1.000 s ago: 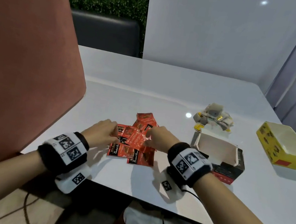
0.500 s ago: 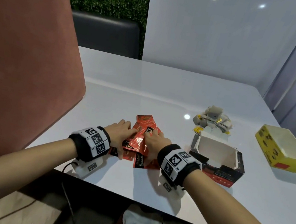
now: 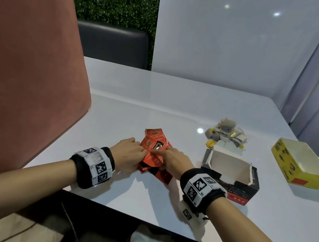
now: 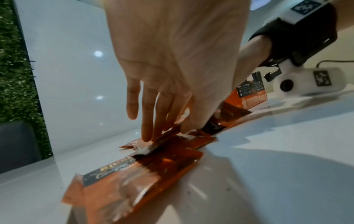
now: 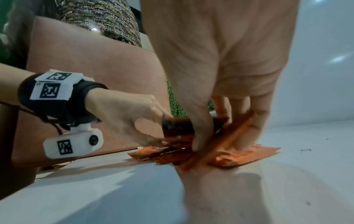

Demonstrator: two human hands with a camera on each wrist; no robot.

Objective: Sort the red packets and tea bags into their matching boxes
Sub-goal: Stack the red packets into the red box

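Observation:
Several red packets (image 3: 152,151) lie bunched in a loose stack on the white table (image 3: 179,96). My left hand (image 3: 132,151) grips the stack from the left; in the right wrist view its curled fingers (image 5: 151,121) hold the packets' edge. My right hand (image 3: 169,158) pinches the stack from the right, thumb and fingers (image 5: 199,144) on the red packets (image 5: 241,156). More packets (image 4: 124,184) lie flat under my left hand (image 4: 168,128). The open black-and-red box (image 3: 230,180) stands just right of my right hand. Behind it lies a heap of tea bags (image 3: 226,132). The open yellow box (image 3: 300,164) sits far right.
A tall pink seat back (image 3: 28,62) rises along the table's left side. A dark chair (image 3: 112,44) stands beyond the far edge, beside a white wall panel (image 3: 230,38). The table's near edge runs just below my wrists.
Both hands have drawn closer together and slid the spread packets into a tighter, partly raised stack between them. The boxes and tea bags have not moved.

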